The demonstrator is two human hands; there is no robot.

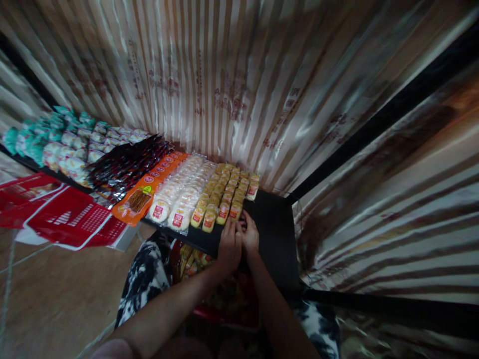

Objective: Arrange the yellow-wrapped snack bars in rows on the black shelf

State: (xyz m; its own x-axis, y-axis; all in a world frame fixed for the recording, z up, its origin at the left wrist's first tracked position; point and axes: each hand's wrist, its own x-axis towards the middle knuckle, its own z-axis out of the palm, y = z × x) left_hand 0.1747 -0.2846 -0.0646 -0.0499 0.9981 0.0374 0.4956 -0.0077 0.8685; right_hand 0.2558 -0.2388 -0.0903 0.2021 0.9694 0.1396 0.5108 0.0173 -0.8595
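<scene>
Wrapped yellow snack cakes point(223, 205) stand in several tight rows on a black shelf point(270, 224). At the near end of one row, my left hand point(230, 244) has its fingers closed on the lower edge of the front snack packet point(236, 210). My right hand point(250, 234) meets the same packet from the right side, fingers bent, almost touching my left hand. The fingertips are partly hidden in the dim light. One more yellow packet point(253, 187) sits apart at the back right of the rows. Below the shelf, between my knees, a red container point(249, 324) holds loose packets.
Left of the yellow cakes are white round wrapped crackers point(179, 214), an orange snack bag point(140, 199), dark shiny packets point(127, 167) and white-and-teal packets point(56, 132). A red printed bag point(75, 217) hangs by the shelf. Striped plastic sheeting point(232, 65) rises behind, with a black post point(374, 119) at right.
</scene>
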